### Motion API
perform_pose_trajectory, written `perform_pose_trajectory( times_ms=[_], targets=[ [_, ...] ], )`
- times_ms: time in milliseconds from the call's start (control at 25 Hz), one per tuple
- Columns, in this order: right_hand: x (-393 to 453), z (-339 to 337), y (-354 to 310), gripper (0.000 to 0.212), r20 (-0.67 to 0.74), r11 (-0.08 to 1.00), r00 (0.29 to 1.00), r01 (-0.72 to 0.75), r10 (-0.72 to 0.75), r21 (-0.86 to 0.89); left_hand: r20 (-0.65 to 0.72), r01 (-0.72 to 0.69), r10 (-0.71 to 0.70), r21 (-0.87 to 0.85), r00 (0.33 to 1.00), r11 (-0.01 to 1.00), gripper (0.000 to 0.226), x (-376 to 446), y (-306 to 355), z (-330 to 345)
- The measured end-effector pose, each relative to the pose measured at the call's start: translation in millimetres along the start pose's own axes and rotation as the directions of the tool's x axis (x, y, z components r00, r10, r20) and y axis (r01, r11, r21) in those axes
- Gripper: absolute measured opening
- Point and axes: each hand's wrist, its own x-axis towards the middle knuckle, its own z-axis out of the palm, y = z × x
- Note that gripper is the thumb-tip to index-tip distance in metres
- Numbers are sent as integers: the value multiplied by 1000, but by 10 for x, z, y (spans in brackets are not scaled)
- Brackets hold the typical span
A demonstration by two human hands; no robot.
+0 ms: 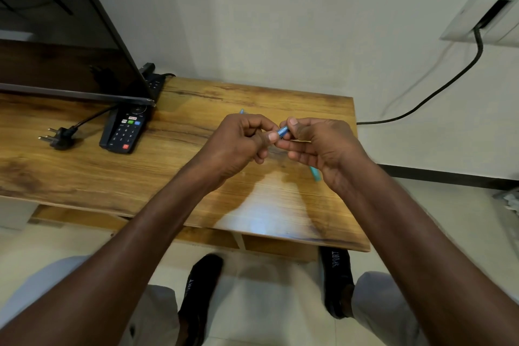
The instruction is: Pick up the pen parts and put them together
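Over the wooden table [179, 177] we are pinching a small blue battery [283, 131] between our left hand [238, 143] and right hand [317, 146], fingertips steadying each end. Far left, a remote [123, 129] is lying beside the TV [56, 36].

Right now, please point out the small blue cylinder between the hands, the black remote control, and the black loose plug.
small blue cylinder [282, 131], head view, on its visible middle.
black remote control [125, 129], head view, on its keypad.
black loose plug [62, 136], head view, on its body.
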Motion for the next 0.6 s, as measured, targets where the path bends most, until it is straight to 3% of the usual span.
perform_pose_trajectory(
  times_ms=[360,600],
  targets=[
    [5,44,16,16,-4,995,1000,22,-22,-95,36,20,-23,76,999,997,14,-29,-13,-35],
    [-4,49,-9,21,-19,999,1000,14,-15,-32,-21,-4,7,128,1000,992,12,-6,-15,33]
  ],
)
